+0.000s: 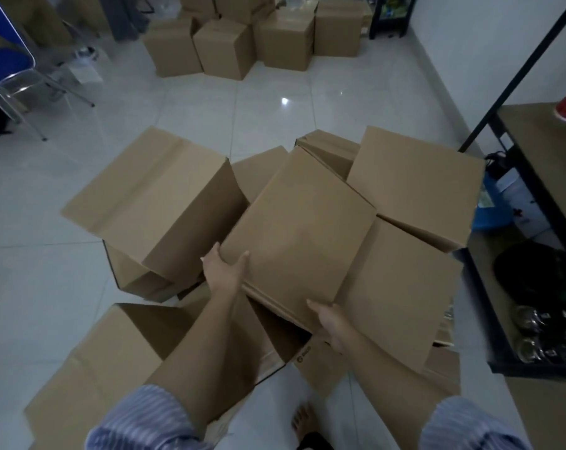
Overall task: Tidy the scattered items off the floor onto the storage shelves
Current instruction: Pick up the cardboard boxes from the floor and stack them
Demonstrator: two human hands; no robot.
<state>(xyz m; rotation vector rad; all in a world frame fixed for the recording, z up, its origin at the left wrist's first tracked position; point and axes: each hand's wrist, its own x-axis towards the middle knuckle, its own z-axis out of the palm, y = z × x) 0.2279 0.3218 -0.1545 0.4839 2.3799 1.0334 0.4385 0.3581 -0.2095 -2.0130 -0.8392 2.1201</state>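
Gripping the middle cardboard box [299, 228] at its near corners, your left hand [225, 271] and right hand [328, 321] curl fingers round its edges while it rests tilted atop the heap on the floor [41, 254]. You look barely started: several boxes lie scattered around it, and the storage shelves [541, 157] at right hold none of them.

Brown cardboard boxes [299, 228] on pale grey floor tiles [268, 102]; blue-and-white striped sleeves [145, 420]; blue chair [6, 64]; black shelf frame [515, 323].
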